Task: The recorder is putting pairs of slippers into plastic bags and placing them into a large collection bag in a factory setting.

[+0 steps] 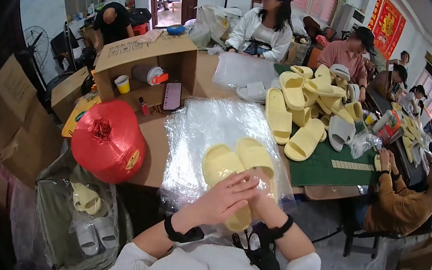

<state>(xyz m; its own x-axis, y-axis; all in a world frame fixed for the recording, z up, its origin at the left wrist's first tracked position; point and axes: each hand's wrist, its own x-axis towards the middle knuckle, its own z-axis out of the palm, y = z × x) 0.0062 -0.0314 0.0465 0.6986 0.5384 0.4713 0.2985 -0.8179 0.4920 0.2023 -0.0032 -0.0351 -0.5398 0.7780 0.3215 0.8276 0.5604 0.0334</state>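
Note:
A pair of pale yellow slide slippers (219, 163) lies over a stack of clear plastic bags (185, 147) at the table's front edge, toes pointing away from me. My left hand (227, 197) reaches across the slippers from the left, its fingers stretched toward the right and overlapping my other hand. Closed on the right-hand slipper is my right hand (260, 189), with some of its fingers hidden. To the right rises a heap of yellow slippers (306, 137) with a few grey ones, on a green mat (318, 173).
A red twine bundle (106, 141) stands left, before an open cardboard box (150, 55) with a phone (172, 96) and cups. Lower left, a lined bin (49, 222) holds bagged slippers. Co-workers sit across and along the right; a person in brown (405, 202) handles something there.

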